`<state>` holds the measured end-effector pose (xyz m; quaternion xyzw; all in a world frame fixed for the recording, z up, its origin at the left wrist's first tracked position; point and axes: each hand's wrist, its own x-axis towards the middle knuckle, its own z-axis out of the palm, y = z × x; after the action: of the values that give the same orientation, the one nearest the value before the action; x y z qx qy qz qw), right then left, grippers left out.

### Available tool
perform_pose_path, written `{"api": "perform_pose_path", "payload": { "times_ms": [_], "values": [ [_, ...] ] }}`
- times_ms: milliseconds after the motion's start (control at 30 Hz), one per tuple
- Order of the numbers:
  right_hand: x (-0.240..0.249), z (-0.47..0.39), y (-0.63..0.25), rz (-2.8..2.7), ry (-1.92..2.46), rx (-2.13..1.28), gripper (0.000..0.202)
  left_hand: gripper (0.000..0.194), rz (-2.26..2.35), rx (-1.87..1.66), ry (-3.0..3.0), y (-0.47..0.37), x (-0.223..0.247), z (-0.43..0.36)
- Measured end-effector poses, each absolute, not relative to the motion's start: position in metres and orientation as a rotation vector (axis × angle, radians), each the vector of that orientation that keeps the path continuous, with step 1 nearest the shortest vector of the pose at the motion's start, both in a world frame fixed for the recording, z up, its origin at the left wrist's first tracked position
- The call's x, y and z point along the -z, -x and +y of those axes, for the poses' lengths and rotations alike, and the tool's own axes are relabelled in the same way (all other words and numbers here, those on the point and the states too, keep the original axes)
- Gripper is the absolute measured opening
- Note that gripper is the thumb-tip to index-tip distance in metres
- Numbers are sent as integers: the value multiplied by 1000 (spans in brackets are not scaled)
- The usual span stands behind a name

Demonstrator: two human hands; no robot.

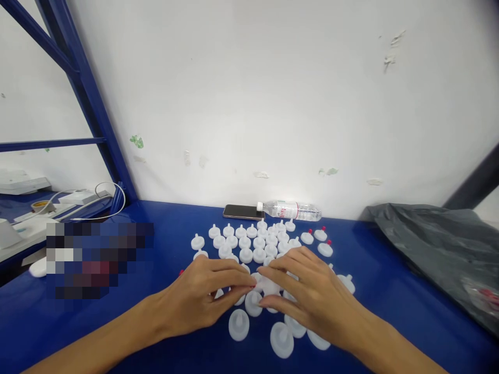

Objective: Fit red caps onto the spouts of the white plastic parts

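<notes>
Several white round plastic caps with short nozzles (238, 325) are spread over the blue table, some upright and some tilted. At the centre my right hand (307, 291) has its thumb and fingers around one white cap (268, 284). From the left, my left hand (210, 291) reaches to the same cap, its fingertips pinched on a small red piece (253, 282) beside it. Three caps with red tips (325, 248) stand to the right, behind my right hand. The hands hide some of the caps beneath them.
A dark phone (244, 211) and a clear bottle (290, 210) lie by the wall. Dark grey plastic sheeting (432, 249) covers the right side, with a clear bag (483, 296) on it. Blue metal framing (88, 98), white cables and a blurred patch are at left.
</notes>
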<state>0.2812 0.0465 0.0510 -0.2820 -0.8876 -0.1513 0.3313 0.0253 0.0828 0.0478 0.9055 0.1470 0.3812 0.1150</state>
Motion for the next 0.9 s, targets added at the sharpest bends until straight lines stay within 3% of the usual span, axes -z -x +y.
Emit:
{"api": "perform_pose_path", "payload": {
  "times_ms": [400,500,633,700,900],
  "values": [
    [-50,47,-283,-2278,653,410,22,5,519,-1059,-2512,-28,-48,80],
    [-52,45,-280,-2260,609,442,18,30,657,-1004,-2376,-29,-47,80],
    [-54,40,-274,-2249,519,469,22,83,629,-948,-2427,-27,-47,75],
    [-53,38,-272,-2260,484,439,23,92,608,-907,-2487,-27,-49,70],
    [-53,35,-269,-2319,442,409,34,58,598,-736,-2355,-30,-59,61]
  ]
}}
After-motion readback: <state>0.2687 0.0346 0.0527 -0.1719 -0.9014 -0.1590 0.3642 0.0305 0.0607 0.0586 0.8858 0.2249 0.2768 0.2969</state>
